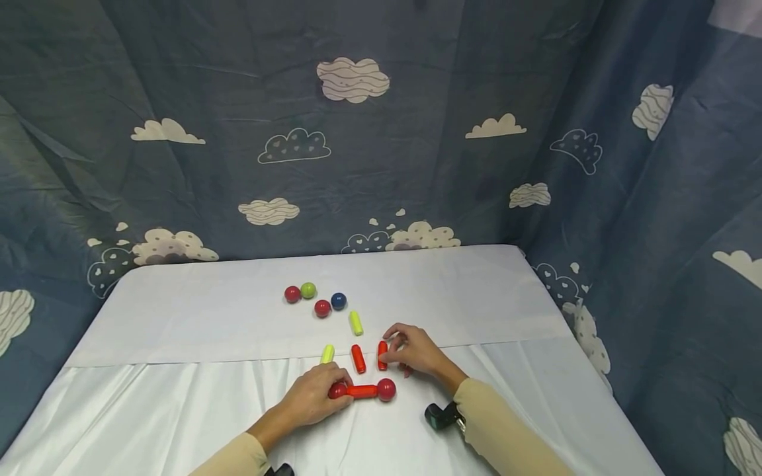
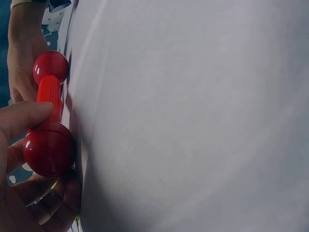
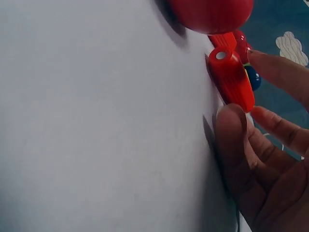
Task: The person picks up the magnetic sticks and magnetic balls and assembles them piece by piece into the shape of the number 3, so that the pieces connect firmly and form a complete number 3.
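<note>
My left hand [image 1: 314,395] grips one end of a red stick [image 1: 362,391] with a red ball on each end. In the left wrist view the thumb lies over the stick [image 2: 49,94], beside the nearer red ball [image 2: 49,152]; the farther red ball [image 2: 50,67] stays outside the grip. My right hand [image 1: 415,350] is at a loose red stick [image 1: 382,356] on the white cloth. In the right wrist view thumb and a fingertip pinch the lower end of this stick [image 3: 231,77], whose other end shows a hole. The index finger is held away from it.
Another red stick [image 1: 358,359] lies between the hands. One yellow-green stick [image 1: 327,354] is beyond the left hand, another [image 1: 356,322] farther back. Behind them are a blue ball [image 1: 338,301], a green ball [image 1: 308,290] and two red balls [image 1: 292,294]. A cloud-patterned curtain [image 1: 417,178] surrounds the table.
</note>
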Available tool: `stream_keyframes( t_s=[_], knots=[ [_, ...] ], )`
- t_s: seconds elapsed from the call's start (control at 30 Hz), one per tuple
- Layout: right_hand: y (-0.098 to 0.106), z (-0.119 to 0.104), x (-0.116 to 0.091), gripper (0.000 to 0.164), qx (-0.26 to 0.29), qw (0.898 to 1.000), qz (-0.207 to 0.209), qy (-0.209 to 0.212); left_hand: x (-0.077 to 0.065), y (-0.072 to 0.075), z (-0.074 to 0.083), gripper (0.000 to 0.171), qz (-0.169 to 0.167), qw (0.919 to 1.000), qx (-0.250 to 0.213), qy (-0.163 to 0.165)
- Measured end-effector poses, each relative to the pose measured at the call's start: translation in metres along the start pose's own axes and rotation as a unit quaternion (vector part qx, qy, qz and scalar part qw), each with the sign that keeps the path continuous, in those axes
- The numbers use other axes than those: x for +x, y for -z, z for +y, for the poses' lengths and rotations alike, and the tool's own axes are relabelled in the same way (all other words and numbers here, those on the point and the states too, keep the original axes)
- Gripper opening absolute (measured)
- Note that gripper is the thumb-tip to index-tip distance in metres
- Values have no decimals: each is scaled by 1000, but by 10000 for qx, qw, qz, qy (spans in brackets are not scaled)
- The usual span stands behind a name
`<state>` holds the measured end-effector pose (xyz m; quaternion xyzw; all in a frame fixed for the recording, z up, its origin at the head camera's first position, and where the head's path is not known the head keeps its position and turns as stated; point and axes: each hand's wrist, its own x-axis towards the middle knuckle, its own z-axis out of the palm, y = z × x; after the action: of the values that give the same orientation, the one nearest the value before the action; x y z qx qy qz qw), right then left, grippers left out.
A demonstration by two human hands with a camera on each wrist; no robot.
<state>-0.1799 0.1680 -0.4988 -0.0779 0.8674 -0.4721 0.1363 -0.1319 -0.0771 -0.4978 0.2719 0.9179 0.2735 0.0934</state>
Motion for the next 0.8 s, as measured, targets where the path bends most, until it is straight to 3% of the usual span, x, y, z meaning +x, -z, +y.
stream_keyframes(
  t_s=[0.4,0.8],
  knots=[
    [-6,-10,8,29,-995,9950,95,-43,1,2,0,17,-113,9999,-32,63],
    [-8,-10,11,24,-1186,9928,129,-37,0,1,0,17,-59,10000,-30,38]
  ],
)
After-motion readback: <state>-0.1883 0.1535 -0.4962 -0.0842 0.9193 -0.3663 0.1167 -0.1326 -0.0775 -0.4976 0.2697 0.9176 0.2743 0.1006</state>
